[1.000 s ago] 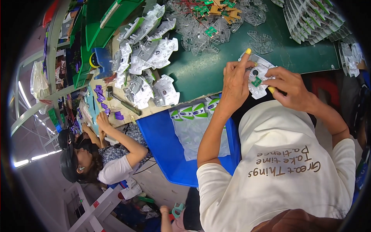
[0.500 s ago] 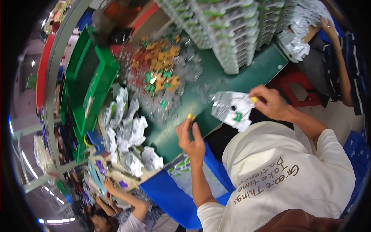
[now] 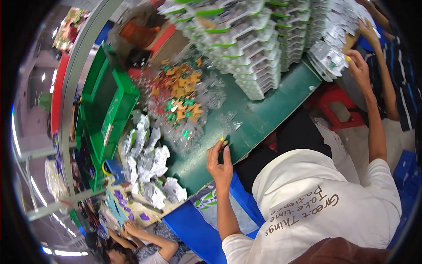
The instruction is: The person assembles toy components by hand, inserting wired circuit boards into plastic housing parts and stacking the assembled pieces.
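At the right end of the table, my right hand (image 3: 359, 70) has its fingertips, one with a yellow cover, at the edge of a white moulded plastic part (image 3: 330, 61). That part rests on a stack of similar pieces and carries a small green spot. Fingers and thumb look closed on its rim. My left hand (image 3: 220, 167) hovers over the green table's (image 3: 257, 127) near edge. Its half-curled fingers, also with yellow covers, stand apart from the thumb with nothing visible between them. Just beyond it lie small clear plastic pieces (image 3: 228, 121).
Tall stacks of white-and-green trays (image 3: 259, 66) stand at the back. Orange and green small parts (image 3: 180, 92) lie heaped beside a green bin (image 3: 118, 110). Loose white shells (image 3: 151, 163) lie left, above a blue bag (image 3: 193, 229). A co-worker's arm (image 3: 380, 61) reaches in near the right-hand stack.
My right hand has carried the white plastic part from in front of me to the stack at the far right. My left hand has stayed nearly in place.
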Tool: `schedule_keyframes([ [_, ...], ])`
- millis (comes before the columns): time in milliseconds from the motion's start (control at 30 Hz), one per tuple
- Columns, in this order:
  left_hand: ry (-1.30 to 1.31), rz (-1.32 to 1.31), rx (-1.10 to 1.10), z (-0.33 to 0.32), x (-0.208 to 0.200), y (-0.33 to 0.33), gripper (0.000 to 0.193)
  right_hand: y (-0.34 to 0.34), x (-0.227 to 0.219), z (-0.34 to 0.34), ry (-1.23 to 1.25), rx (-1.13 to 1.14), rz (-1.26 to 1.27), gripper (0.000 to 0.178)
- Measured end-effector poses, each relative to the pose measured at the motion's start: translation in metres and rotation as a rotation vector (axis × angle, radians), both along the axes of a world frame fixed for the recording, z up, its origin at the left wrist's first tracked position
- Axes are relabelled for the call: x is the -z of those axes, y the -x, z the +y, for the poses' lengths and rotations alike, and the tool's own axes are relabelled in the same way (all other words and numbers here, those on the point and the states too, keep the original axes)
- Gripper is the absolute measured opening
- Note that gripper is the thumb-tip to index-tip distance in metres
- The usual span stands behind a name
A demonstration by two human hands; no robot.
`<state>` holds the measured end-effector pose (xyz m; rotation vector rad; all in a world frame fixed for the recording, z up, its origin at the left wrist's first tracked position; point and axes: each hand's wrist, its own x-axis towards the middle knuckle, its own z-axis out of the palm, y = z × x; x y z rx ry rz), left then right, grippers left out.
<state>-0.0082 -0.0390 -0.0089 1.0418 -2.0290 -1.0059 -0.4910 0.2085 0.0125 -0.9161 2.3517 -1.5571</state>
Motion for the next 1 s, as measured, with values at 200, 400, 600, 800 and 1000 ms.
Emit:
schedule_keyframes([
  [200, 0.04, 0.065, 0.011, -0.002, 0.006, 0.003, 0.023, -0.013, 0.005, 0.016, 0.154, 0.216, 0.315, 0.024],
  [400, 0.133, 0.103, -0.006, -0.001, 0.006, 0.001, 0.019, -0.217, -0.061, -0.118, 0.046, -0.65, 0.314, 0.019],
  [600, 0.152, 0.131, 0.025, 0.004, -0.004, -0.003, 0.016, -0.299, -0.053, -0.272, 0.243, -0.762, 0.234, 0.016],
  [800, 0.153, 0.235, 0.035, 0.005, 0.01, -0.004, 0.015, -0.306, -0.036, -0.384, 0.049, -0.54, 0.417, 0.02],
  [1000, 0.126, 0.284, 0.03, 0.007, 0.009, -0.009, 0.017, -0.314, -0.087, -0.38, 0.301, -0.715, -0.237, 0.011],
])
